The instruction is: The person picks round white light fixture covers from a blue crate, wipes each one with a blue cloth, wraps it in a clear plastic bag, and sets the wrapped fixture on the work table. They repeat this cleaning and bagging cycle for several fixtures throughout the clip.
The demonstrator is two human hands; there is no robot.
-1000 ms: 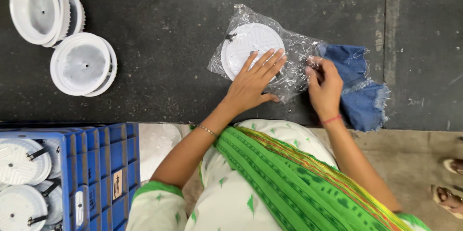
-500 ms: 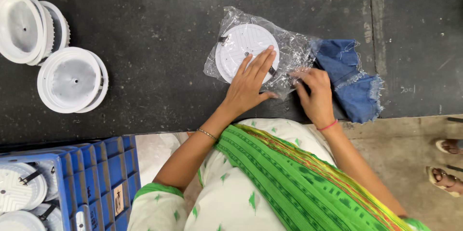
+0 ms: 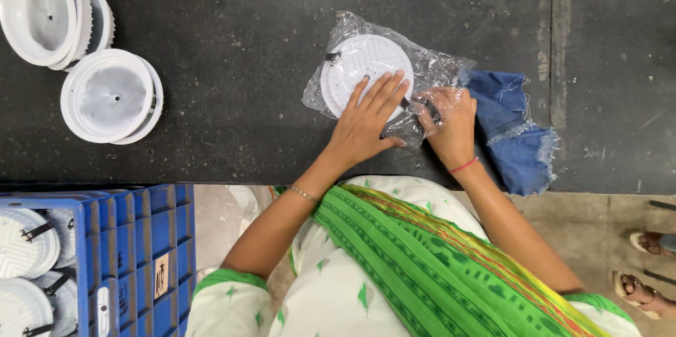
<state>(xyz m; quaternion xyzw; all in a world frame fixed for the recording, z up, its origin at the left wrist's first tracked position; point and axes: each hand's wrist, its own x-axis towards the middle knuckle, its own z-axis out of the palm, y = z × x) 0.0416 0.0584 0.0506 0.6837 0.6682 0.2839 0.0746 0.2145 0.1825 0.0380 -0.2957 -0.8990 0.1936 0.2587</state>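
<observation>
A white round ribbed disc [image 3: 359, 62] lies inside a clear plastic bag [image 3: 440, 69] on the black worktop [image 3: 232, 41]. My left hand [image 3: 366, 122] rests flat on the disc's near edge with its fingers spread, pressing the bag down. Just to its right, my right hand [image 3: 451, 129] is closed on the crumpled end of the bag, where a small dark clip or wire shows through the plastic. A frayed blue denim cloth [image 3: 514, 133] lies beside and partly under my right hand.
Two stacks of white round housings [image 3: 113, 94] [image 3: 46, 13] stand at the worktop's left. Stacked blue crates [image 3: 141, 252] at lower left hold more white discs [image 3: 24, 252]. Another person's sandalled feet [image 3: 648, 288] are on the floor at lower right.
My right hand has drawn in leftwards over the bag's end, closer to my left hand. My left hand stays flat on the disc. The view has shifted slightly.
</observation>
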